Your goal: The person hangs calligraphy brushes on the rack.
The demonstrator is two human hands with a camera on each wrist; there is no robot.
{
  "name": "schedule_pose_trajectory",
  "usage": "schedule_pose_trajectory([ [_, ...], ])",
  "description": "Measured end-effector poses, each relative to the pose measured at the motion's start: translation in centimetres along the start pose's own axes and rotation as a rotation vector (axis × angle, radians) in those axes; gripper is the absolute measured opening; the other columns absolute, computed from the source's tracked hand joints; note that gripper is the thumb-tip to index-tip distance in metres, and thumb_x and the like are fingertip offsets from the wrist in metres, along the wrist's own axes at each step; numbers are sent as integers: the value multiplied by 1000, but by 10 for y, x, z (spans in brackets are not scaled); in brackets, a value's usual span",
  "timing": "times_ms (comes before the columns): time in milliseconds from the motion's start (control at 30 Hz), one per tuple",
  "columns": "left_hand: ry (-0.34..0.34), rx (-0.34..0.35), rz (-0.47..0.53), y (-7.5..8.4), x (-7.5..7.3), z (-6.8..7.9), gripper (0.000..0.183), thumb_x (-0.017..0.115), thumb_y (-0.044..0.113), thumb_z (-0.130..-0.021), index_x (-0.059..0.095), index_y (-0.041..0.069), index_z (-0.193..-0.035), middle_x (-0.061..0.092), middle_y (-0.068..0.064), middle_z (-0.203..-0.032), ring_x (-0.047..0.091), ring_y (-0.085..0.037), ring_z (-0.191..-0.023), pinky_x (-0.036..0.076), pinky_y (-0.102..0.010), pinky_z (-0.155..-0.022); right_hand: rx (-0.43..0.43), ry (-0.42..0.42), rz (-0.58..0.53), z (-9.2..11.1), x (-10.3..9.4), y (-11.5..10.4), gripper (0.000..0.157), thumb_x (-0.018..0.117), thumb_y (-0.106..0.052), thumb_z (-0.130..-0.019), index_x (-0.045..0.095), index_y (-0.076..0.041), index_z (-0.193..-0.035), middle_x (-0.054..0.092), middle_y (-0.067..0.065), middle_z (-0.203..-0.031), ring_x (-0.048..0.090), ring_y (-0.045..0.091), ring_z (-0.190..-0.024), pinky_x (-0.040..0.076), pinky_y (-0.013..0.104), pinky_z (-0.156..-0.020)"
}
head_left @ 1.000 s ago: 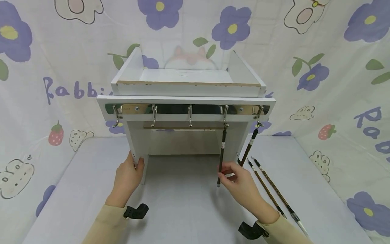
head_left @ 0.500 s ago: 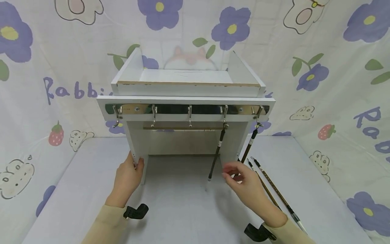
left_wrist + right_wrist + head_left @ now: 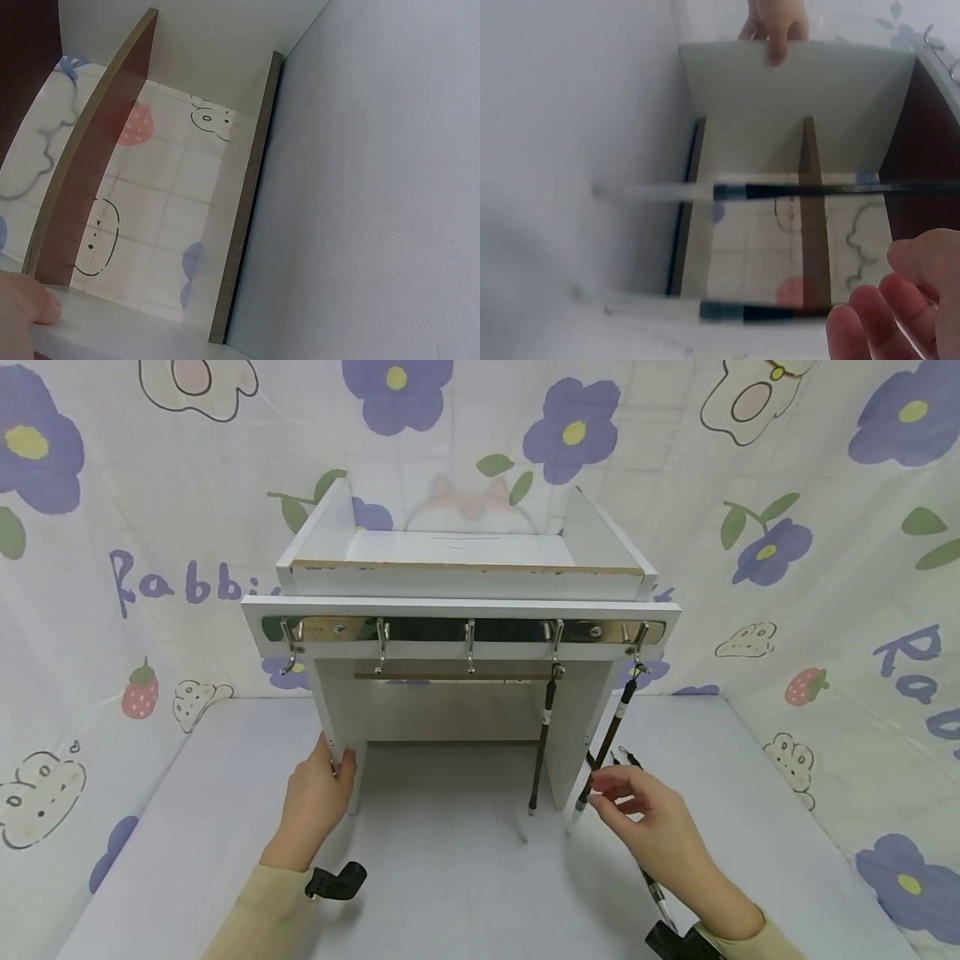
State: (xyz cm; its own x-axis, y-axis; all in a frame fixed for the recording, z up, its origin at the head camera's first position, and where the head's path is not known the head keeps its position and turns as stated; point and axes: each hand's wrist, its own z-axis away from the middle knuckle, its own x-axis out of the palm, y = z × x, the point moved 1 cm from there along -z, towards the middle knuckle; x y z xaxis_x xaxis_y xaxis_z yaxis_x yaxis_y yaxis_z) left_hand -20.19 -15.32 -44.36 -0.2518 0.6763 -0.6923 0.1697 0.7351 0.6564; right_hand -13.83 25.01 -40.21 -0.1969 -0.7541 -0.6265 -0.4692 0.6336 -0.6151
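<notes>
From where I stand, the left hand (image 3: 317, 789) grips the left side panel (image 3: 336, 718) of a white rack (image 3: 465, 583), its thumb on the inner face. The fingers of the right hand (image 3: 648, 814) are loosely curved, and I see nothing pinched between them. Just beside their tips is the lower part of the outer brush (image 3: 611, 735), which hangs by its loop from the end hook; whether they touch it, I cannot tell. The inner brush (image 3: 544, 735) hangs one hook further, to the left of these fingers. In the right wrist view both brush tips are blurred, so I think they swing a little.

I judge that the step in hand is calming the hung brushes — the next move asks for a light touch, then turning to the brushes lying on the table.

Two of those, the lying brushes (image 3: 658, 893), are partly hidden behind the right hand, so its own wrist stands in the way. Above the fingers runs the hook strip (image 3: 431, 628) — three hooks toward the left hand's side carry nothing. Beneath the hands is the pale table (image 3: 450, 852).
</notes>
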Motion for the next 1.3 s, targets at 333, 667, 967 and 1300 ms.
schedule_pose_trajectory([
  [333, 12, 5, 5, -1, -1, 2, 36, 49, 19, -100, 44, -2, -129, 64, -33, -105, 67, -44, -85, 53, -51, -61, 100, 42, 87, 16, -19, 35, 23, 74, -13, -86, 65, -14, -108, 68, -9, -93, 63, 6, -79, 51, 20, -66],
  [667, -11, 0, 10, 0, 1, 2, 37, 49, 19, -100, 43, -2, -131, 63, -34, -107, 67, -43, -85, 54, -48, -59, 242, 43, 103, 24, -28, 81, 27, 71, -22, -90, 64, -8, -112, 68, 0, -95, 63, 6, -82, 49, 17, -69],
  [967, -9, -7, 11, 1, 0, 2, 36, 49, 20, -100, 44, -2, -129, 63, -34, -107, 67, -44, -85, 54, -48, -59, 290, 62, 106, 31, -26, 108, 28, 72, -25, -89, 64, -8, -110, 68, 3, -93, 62, 6, -79, 47, 14, -69],
  [1300, -2, -5, 5, 1, 0, 1, 35, 49, 20, -100, 45, -2, -127, 64, -34, -104, 67, -43, -83, 54, -48, -58, 365, 58, 158, 38, -29, 128, 34, 70, -27, -91, 63, -4, -114, 68, 6, -94, 61, 8, -80, 46, 17, -67],
])
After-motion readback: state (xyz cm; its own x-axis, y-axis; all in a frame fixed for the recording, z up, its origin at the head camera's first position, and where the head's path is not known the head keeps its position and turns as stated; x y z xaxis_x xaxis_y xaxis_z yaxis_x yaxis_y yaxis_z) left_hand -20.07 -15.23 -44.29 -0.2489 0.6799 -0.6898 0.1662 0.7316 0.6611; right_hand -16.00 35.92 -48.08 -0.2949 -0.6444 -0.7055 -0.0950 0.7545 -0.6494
